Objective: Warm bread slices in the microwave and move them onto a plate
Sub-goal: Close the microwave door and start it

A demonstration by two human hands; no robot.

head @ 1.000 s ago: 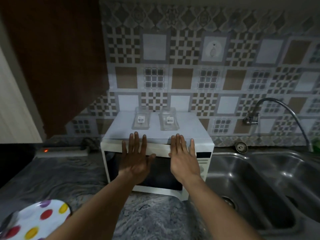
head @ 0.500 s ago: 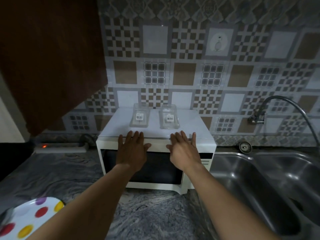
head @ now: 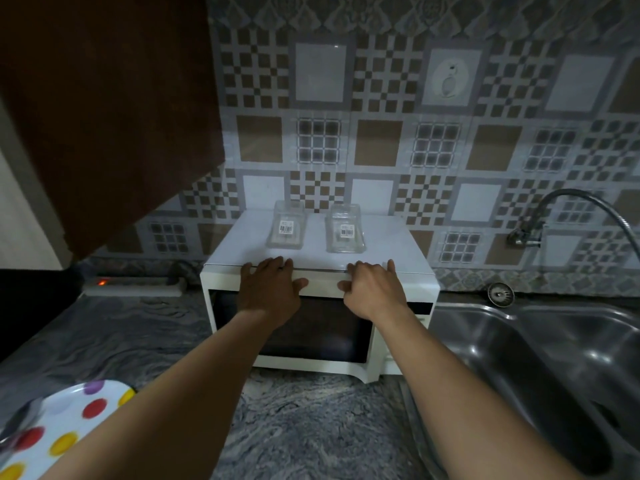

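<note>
A white microwave (head: 408,251) stands on the grey stone counter against the tiled wall, its dark glass door facing me. My left hand (head: 270,289) and my right hand (head: 374,289) both rest on the top edge of the door, fingers curled over the seam between door and top. A white plate with coloured dots (head: 65,427) lies at the lower left corner, partly behind my left forearm. No bread is in sight; the inside of the microwave is too dark to read.
Two clear plastic containers (head: 285,225) (head: 344,230) with barcode labels sit on top of the microwave. A steel double sink (head: 540,348) with a curved tap (head: 561,209) fills the right. A power strip with a red light (head: 135,285) lies left, under a dark wooden cabinet (head: 104,109).
Both hands slid up from the door's face to its top edge and their fingers curled over it. The camera moved closer to the microwave.
</note>
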